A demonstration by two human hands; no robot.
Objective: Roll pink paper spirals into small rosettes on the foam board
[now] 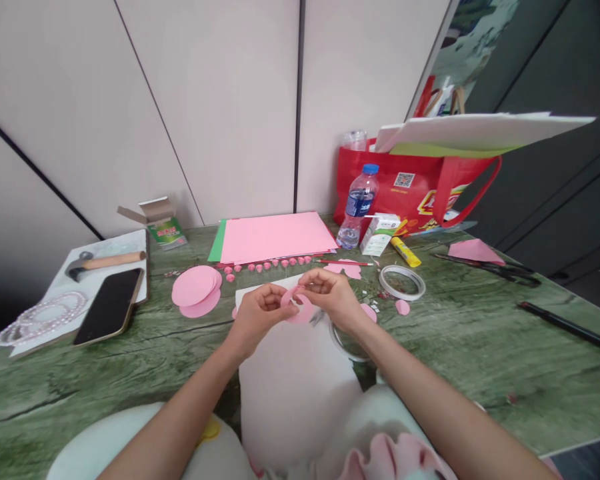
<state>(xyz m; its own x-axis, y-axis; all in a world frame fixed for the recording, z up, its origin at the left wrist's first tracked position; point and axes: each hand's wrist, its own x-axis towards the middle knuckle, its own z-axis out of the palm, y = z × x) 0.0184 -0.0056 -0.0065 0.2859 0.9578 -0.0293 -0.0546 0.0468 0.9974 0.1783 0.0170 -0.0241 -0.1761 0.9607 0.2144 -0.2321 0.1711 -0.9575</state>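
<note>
Between my two hands is a curled strip of pink paper point(305, 312), bent into a spiral. My left hand point(260, 313) pinches its left side between thumb and fingers. On the upper right, my right hand point(333, 297) grips the strip's end with closed fingertips. Below them lies a white sheet point(297, 380) at the table's front edge. A row of small pink rolled paper flowers point(267, 267) sits just beyond my hands. Round pink paper discs point(195, 288) are stacked to the left. A tape roll point(350, 343) is partly hidden by my right forearm.
Pink sheets point(277, 237) lie at the back. A water bottle point(359, 208), a milk carton point(380, 233), a glue stick point(405, 252) and a red bag point(405, 180) stand or lie behind right. Another tape roll point(403, 296) and scissors point(510, 270) are right; a hammer point(105, 262) and phone point(109, 307) left.
</note>
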